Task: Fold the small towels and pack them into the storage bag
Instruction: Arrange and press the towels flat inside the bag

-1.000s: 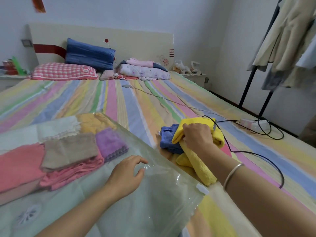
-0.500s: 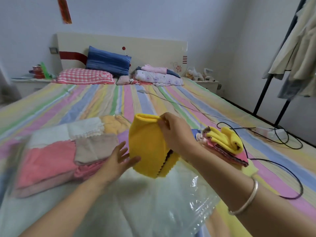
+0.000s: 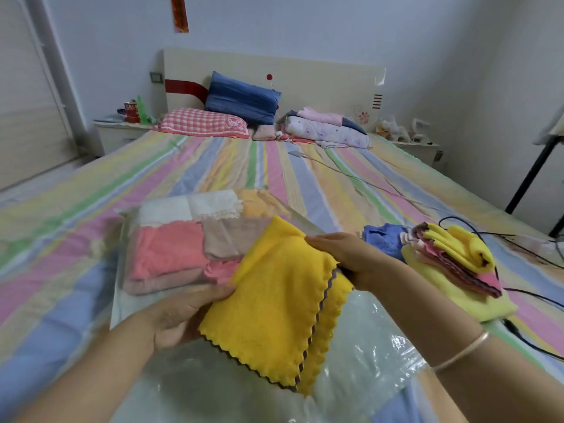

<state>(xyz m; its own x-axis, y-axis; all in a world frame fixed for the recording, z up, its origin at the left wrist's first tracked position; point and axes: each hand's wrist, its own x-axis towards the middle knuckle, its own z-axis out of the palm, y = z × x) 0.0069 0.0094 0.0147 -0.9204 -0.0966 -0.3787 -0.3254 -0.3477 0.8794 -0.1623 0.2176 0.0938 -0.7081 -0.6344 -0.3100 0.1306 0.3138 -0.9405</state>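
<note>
You are mid-fold on the yellow towel, which you hold up over the near part of the storage bag. Your right hand pinches the towel's edge at its two o'clock side, thumb and fingers closed on the cloth. Your left hand holds the eight o'clock edge, thumb on top and fingers tucked behind, so you have a closed grip there too. The towel looks doubled already, as two scalloped edges show along its right side.

The folded towels lie inside the bag at ten o'clock from the yellow one. The pile of towels waiting to be folded lies on the bed at three o'clock, with a blue towel just beside it.

Next, you probably need one more fold to match the packed ones. Then slide it in flat beside them, keeping the bag's mouth lifted.
</note>
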